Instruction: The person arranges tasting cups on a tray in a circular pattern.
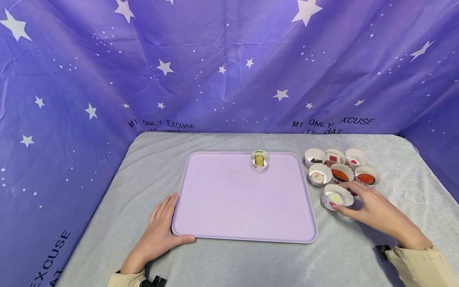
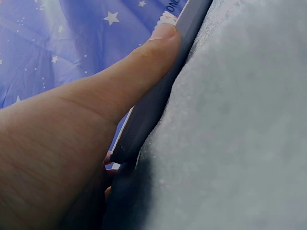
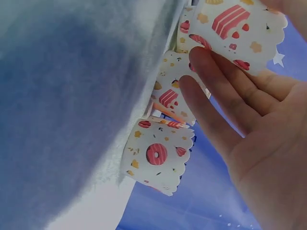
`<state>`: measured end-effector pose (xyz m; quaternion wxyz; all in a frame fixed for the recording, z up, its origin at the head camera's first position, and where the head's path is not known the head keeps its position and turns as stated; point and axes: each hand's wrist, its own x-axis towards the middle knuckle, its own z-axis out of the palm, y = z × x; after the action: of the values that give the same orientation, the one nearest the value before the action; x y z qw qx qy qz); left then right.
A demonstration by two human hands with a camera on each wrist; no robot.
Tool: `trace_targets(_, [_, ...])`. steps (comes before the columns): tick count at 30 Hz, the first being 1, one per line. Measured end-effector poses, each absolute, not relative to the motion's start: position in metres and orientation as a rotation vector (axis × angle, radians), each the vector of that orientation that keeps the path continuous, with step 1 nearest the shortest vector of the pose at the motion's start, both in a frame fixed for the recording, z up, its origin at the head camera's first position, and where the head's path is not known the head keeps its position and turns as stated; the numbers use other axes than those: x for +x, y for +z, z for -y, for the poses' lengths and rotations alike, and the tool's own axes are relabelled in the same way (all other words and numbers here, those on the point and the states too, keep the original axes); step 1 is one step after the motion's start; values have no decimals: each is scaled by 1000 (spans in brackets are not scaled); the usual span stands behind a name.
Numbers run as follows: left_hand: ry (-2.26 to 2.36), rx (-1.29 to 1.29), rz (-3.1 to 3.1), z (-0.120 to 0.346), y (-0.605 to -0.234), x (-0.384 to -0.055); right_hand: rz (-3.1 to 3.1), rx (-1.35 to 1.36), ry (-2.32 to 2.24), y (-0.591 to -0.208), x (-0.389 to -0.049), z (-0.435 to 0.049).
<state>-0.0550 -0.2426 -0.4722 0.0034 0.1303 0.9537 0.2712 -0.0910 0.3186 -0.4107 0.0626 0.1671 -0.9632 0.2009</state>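
My right hand holds a scalloped paper baking cup between thumb and fingers, at the front of a cluster of similar cups right of the tray. A white piece with a yellow-green top lies inside. In the right wrist view the cup's printed wall shows cake and flower pictures. My left hand touches the near left corner of a lilac tray, fingers straight along its left side, thumb along the front edge. On the tray's far side stands one paper cup with a yellow and green sushi-like piece.
Several more cups stand close together, among them one with a pink-white roll, one with an orange-topped piece and another orange-topped piece. Grey cloth covers the table. A purple star-patterned curtain hangs behind.
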Motion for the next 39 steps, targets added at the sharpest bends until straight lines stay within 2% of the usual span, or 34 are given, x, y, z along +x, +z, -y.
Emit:
trace_targets(22, [863,425,-3001,242,-471,-54,2800,647,653,-393,-98,-287])
trace_targets(39, [865,424,-2999,243,-472,-55,2808,732,661,-392,-119,-258])
